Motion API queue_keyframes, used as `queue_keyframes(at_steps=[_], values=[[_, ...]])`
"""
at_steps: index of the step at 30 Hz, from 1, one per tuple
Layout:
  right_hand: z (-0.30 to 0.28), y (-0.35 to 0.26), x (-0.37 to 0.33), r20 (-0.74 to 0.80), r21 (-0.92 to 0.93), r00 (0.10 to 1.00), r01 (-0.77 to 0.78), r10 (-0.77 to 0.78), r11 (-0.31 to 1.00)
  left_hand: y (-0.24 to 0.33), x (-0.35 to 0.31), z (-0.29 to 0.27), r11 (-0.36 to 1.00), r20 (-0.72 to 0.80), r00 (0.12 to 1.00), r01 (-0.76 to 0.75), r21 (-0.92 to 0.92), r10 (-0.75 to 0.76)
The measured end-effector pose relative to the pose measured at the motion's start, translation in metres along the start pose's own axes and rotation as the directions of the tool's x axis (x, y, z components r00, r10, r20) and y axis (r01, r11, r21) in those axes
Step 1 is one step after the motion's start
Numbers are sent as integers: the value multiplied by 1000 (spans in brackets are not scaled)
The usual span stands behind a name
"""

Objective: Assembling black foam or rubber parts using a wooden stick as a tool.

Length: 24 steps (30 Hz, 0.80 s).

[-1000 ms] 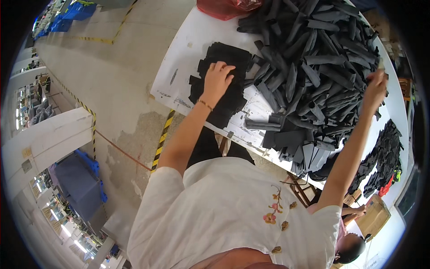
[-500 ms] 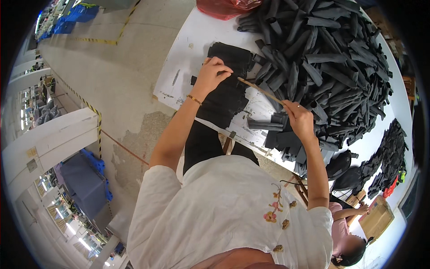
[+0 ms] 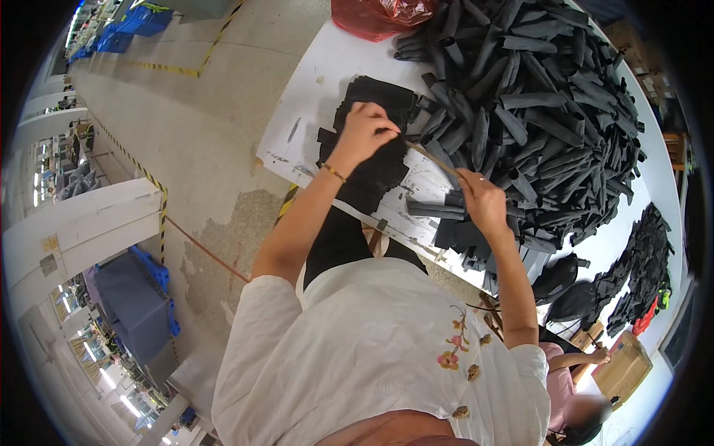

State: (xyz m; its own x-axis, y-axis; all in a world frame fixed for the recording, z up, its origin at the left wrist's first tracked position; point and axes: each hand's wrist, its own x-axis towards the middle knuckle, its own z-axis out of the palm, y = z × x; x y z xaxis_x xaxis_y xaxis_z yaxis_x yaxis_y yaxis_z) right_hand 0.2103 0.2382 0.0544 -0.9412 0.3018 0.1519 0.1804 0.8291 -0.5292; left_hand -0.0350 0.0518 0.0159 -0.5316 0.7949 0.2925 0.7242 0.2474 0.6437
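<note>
Our table (image 3: 303,100) carries a heap of dark tubes (image 3: 539,100), a red bag (image 3: 381,18) of unclear contents and black pieces (image 3: 372,177). Over it, we cannot tell our left hand's (image 3: 364,135) hold; our right hand's (image 3: 485,201) fingers grip a thin stick (image 3: 433,157), its long axis pointing forward-left toward the other hand.

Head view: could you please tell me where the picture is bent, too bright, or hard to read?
In the head view, the table has a curved right edge; the lamps at lower left look washed-out white; the red bag shows glossy highlights; the black stack loses detail, and the stick is hard to follow near its far end.
</note>
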Motion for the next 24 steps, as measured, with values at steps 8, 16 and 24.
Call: queue_keyframes(at_steps=[8,16,24], values=[[64,-36,-6,49,531,962,-252,268,809,87,-16,11,855,-473,778,154,-495,-414],[94,-88,-11,-24,435,938,-301,345,848,79,-39,42,-338,347,485,110,-935,-803],[89,-95,-77,118,413,921,-387,372,824,58,-26,22,-73,130,370,164,-984,-920]])
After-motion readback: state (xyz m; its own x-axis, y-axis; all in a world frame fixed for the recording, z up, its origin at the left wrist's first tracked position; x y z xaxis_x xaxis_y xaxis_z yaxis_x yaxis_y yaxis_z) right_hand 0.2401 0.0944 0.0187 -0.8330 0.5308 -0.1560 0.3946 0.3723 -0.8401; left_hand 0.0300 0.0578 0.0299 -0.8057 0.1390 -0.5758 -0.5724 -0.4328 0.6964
